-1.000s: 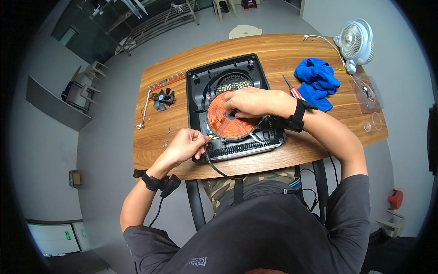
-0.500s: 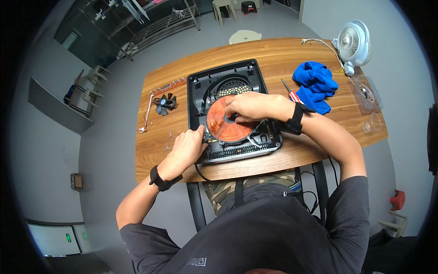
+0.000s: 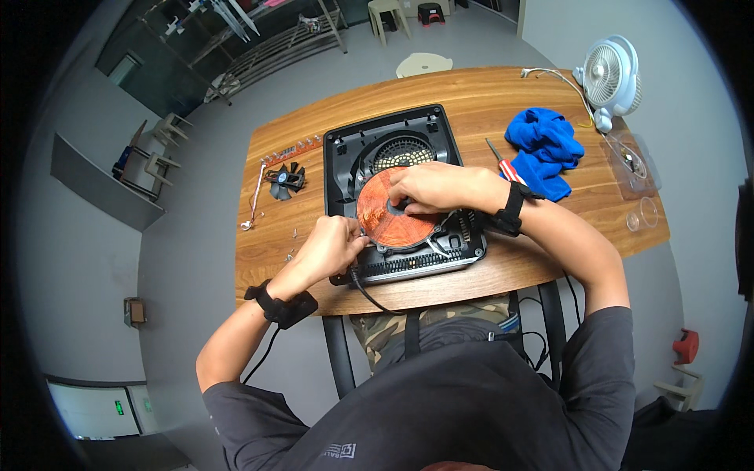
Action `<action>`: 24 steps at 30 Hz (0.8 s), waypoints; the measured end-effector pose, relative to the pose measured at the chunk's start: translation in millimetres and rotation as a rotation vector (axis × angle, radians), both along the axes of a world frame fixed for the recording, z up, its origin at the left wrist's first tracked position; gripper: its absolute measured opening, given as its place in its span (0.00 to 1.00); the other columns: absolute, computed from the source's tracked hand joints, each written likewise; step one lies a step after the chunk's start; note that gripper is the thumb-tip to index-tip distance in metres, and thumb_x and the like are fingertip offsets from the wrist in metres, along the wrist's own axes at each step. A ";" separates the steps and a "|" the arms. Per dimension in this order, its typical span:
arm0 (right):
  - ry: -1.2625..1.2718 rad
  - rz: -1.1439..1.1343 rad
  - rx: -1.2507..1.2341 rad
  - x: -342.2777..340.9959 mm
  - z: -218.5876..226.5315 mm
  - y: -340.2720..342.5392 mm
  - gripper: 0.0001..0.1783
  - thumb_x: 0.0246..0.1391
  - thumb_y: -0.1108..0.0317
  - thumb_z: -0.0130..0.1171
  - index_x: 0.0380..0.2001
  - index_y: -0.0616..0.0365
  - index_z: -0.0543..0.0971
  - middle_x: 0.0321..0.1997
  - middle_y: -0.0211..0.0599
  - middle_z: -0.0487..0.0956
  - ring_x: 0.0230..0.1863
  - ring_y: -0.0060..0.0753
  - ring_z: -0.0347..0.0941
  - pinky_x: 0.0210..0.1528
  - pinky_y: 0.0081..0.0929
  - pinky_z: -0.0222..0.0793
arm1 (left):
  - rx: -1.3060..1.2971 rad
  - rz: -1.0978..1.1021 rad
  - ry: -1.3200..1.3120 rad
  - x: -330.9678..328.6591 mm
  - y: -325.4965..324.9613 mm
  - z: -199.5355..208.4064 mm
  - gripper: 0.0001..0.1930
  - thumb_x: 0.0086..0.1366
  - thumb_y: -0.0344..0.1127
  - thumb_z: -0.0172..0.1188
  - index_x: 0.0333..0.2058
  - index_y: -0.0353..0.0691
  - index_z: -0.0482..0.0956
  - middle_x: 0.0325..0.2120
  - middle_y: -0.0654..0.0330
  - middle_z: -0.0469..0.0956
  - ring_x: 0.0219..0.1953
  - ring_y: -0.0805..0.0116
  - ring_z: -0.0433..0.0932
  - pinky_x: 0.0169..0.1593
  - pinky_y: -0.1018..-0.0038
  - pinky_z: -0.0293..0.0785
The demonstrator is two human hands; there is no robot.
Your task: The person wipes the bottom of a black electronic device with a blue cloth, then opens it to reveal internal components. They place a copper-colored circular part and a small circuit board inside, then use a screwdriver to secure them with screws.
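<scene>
An opened black induction cooker housing (image 3: pixel 339 174) lies on the table in front of me. A round copper coil (image 3: pixel 378 206) sits in its middle, over the inner parts. My right hand (image 3: pixel 438 188) is closed on the coil, its fingertips curled into the hole at the centre. At the coil's left rim, my left hand (image 3: pixel 330 245) is pinched together; what is between its fingertips is hidden. A black cord (image 3: pixel 363 289) leaves the housing's front left corner. In the housing's far part shows a round vent grille (image 3: pixel 402 149).
Left of the housing lie a small black fan (image 3: pixel 286 181), an orange circuit strip with a cable (image 3: pixel 292 149) and several screws (image 3: pixel 294 234). To the right are a screwdriver (image 3: pixel 509 166), a blue cloth (image 3: pixel 543 145), a clear plastic tray (image 3: pixel 628 165), a clear cup (image 3: pixel 646 213) and a white desk fan (image 3: pixel 609 74).
My left hand has turned and its fingers have drawn into a pinch at the coil's left rim. More of the black cord shows below it. The right hand stays almost still.
</scene>
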State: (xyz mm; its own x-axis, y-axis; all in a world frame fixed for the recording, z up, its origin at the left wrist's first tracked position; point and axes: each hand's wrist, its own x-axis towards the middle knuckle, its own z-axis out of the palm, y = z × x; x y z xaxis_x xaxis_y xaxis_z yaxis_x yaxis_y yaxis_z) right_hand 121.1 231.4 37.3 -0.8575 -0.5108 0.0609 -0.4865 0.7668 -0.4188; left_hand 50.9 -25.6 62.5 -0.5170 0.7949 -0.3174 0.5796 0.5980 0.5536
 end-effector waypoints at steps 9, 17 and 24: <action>0.059 0.031 -0.002 -0.6 -0.9 0.2 0.13 0.54 0.68 0.67 0.43 0.59 0.81 0.44 0.42 0.80 0.46 0.54 0.78 0.48 0.46 0.75 | 0.093 0.325 -0.597 -20.4 -32.0 -24.2 0.18 0.77 0.39 0.55 0.29 0.34 0.77 0.21 0.58 0.81 0.16 0.74 0.80 0.18 0.81 0.75; 0.140 0.024 -0.049 12.0 14.6 -16.5 0.16 0.61 0.59 0.64 0.44 0.60 0.82 0.45 0.44 0.80 0.46 0.52 0.80 0.46 0.44 0.77 | 0.326 0.448 -0.835 -15.2 -43.8 -44.8 0.18 0.80 0.41 0.49 0.33 0.35 0.76 0.24 0.58 0.81 0.19 0.74 0.81 0.22 0.83 0.77; -0.315 0.144 0.005 25.4 28.3 -70.6 0.26 0.68 0.48 0.56 0.37 0.66 0.83 0.35 0.52 0.83 0.39 0.56 0.80 0.42 0.46 0.75 | 0.363 0.452 -0.804 -15.4 -34.6 -44.5 0.18 0.80 0.44 0.48 0.34 0.37 0.76 0.24 0.64 0.81 0.19 0.78 0.78 0.26 0.83 0.77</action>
State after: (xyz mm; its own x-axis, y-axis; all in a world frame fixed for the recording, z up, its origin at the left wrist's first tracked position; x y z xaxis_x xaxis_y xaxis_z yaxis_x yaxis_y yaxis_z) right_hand 146.5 160.9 65.6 -0.7528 -0.6276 -0.1985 -0.4371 0.7021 -0.5621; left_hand 35.6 -60.2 18.1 -0.5331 0.6947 -0.4829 -0.2901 0.3861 0.8757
